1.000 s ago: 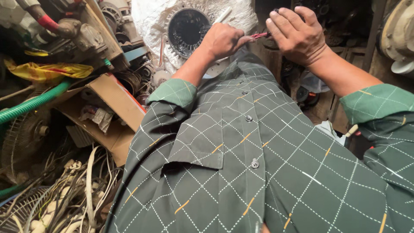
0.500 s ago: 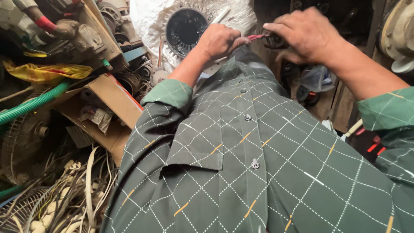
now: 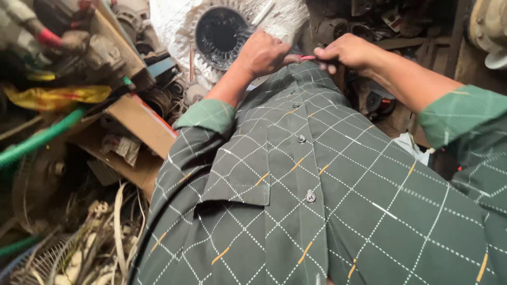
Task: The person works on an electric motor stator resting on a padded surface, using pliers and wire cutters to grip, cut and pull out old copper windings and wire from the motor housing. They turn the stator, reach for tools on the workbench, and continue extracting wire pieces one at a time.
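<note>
Two hands meet just beyond the wearer's chest, above a dark green checked shirt (image 3: 317,200) that fills the near view. The left hand (image 3: 266,53) is curled shut around the near end of a thin red-handled tool (image 3: 305,57), and the right hand (image 3: 346,51) pinches closed on its far end, so the tool bridges both fists. A second ago the right hand hovered spread, slightly higher; it has since dropped and closed, suggesting the work has moved from reaching to actually working the tool. Just past the left hand sits a round black fan grille (image 3: 219,34) against white wrapping. Cardboard (image 3: 140,124), a green hose (image 3: 42,138) and tangled scrap crowd the left.
</note>
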The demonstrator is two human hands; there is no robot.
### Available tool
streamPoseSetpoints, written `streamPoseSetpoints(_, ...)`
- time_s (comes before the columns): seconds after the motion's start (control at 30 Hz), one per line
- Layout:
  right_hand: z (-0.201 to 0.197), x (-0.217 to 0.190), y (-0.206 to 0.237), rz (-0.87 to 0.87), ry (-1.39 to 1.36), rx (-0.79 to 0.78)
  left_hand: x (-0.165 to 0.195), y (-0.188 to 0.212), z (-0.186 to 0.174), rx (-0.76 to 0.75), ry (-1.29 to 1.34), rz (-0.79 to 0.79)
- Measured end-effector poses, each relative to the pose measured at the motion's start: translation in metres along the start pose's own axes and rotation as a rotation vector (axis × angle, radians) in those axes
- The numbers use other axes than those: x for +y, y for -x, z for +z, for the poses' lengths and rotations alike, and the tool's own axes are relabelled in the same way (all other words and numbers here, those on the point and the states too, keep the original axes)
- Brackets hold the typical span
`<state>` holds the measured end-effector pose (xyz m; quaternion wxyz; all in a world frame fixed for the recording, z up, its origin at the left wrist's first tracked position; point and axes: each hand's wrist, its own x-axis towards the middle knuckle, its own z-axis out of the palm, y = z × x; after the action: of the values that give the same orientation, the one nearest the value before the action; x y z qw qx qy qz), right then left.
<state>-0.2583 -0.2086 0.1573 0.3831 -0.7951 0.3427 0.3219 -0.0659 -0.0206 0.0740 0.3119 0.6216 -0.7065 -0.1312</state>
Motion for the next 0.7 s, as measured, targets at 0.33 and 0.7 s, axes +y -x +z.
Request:
streamPoseSetpoints(0.33, -0.038, -0.031, 0.024, -0.891, 1.0, 1.124, -0.022, -0.022, -0.013, -0.014, 0.298, -0.306)
streamPoseSetpoints(0.7, -0.036, -0.028, -0.029, -0.741, 0.721, 0.888, -0.011, -0.05, -0.042, -0.024, 0.158, -0.347)
